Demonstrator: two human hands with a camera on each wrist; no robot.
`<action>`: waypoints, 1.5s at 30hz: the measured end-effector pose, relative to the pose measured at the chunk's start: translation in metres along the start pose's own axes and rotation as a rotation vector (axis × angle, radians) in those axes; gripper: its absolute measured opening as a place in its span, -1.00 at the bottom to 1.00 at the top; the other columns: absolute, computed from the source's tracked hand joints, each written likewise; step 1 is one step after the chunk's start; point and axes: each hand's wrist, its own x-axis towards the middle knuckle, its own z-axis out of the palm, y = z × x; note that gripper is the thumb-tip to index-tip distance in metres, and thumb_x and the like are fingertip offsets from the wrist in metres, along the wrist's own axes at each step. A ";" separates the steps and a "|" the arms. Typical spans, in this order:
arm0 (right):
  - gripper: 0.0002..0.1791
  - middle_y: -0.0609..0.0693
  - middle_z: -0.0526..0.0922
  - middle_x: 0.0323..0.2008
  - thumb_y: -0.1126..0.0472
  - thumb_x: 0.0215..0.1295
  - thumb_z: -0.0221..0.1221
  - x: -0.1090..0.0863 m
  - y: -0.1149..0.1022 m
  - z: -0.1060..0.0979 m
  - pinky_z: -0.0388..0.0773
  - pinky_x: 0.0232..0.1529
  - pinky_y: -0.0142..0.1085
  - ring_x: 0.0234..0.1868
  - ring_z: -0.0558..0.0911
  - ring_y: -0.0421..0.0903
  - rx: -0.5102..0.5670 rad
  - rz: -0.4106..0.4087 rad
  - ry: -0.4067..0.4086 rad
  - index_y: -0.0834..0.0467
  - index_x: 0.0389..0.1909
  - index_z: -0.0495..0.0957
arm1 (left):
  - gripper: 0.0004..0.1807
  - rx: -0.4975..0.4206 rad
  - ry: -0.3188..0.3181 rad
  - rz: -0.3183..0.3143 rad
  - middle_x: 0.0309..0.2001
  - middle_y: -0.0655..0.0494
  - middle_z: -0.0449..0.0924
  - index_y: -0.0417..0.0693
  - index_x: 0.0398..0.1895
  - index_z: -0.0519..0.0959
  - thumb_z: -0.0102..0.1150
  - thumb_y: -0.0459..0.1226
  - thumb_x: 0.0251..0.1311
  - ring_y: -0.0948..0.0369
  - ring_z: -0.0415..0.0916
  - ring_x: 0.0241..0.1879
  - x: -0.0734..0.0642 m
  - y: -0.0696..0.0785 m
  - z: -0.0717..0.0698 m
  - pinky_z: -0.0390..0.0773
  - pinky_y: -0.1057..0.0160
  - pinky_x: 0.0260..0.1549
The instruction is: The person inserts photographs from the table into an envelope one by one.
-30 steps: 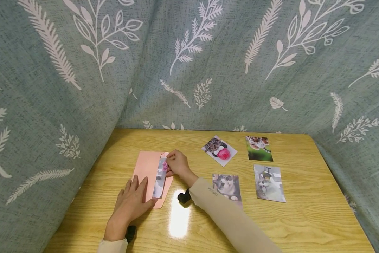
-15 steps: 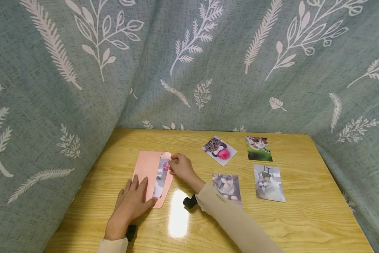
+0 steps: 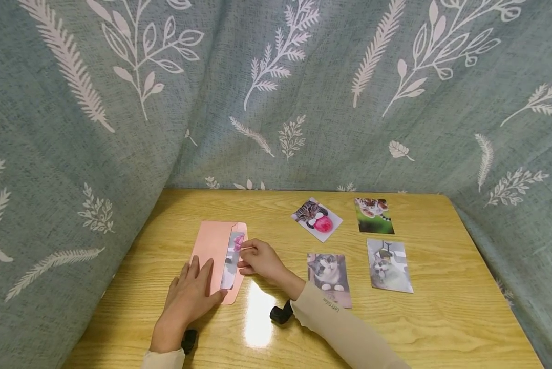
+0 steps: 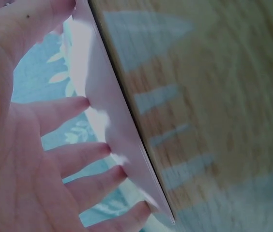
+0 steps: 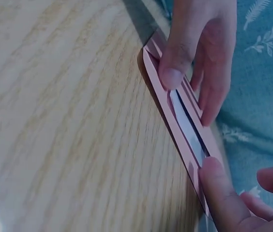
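A pink envelope (image 3: 211,238) lies on the left of the table, its opening facing right. A photo (image 3: 230,266) with a pink flower is partly inside it, a narrow strip showing along the opening. My left hand (image 3: 188,292) rests on the envelope's near left part, fingers spread; in the left wrist view its fingertips (image 4: 108,147) press the pink paper. My right hand (image 3: 264,261) is at the photo's right edge, its extended fingertips against it. In the right wrist view, a right-hand fingertip (image 5: 211,166) touches the photo's edge in the opening, with the left thumb (image 5: 171,77) farther along the envelope.
Right of the hands lie a photo of a cat with a pink ball (image 3: 316,220), a tiger photo (image 3: 375,216), a grey and white cat photo (image 3: 328,279) and a pale cat photo (image 3: 389,265). A patterned curtain (image 3: 257,102) hangs behind the wooden table (image 3: 442,307).
My right hand has moved from the photo's far corner toward me along its right edge. Slightly less of the photo shows outside the envelope. My left hand stays in place.
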 end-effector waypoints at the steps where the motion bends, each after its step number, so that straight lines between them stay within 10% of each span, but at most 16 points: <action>1: -0.66 0.33 0.61 -0.09 0.41 0.46 0.06 0.000 0.000 0.001 0.70 -0.20 -0.12 -0.19 0.72 0.16 0.010 -0.005 0.000 0.45 0.19 0.40 | -0.02 -0.002 0.003 0.001 0.48 -0.48 -0.05 -0.18 0.53 0.19 0.31 0.15 0.17 -0.42 -0.09 0.43 0.000 0.000 0.000 0.04 -0.53 0.20; 36: -0.68 0.29 0.65 -0.07 0.45 0.46 0.03 0.016 0.005 0.020 0.70 -0.17 -0.13 -0.22 0.71 0.10 0.045 -0.041 -0.004 0.40 0.18 0.42 | -0.02 -0.017 0.011 -0.001 0.49 -0.48 -0.06 -0.16 0.53 0.19 0.30 0.16 0.18 -0.42 -0.11 0.44 -0.001 -0.001 0.000 0.02 -0.54 0.20; 45: -0.67 0.25 0.66 -0.04 0.38 0.42 0.12 0.001 -0.011 0.005 0.69 -0.21 -0.21 -0.17 0.69 -0.01 -0.221 -0.141 -0.028 0.33 0.17 0.49 | -0.02 -0.029 -0.013 -0.010 0.50 -0.47 -0.09 -0.16 0.53 0.19 0.29 0.17 0.19 -0.41 -0.14 0.45 -0.001 0.000 -0.002 -0.01 -0.53 0.22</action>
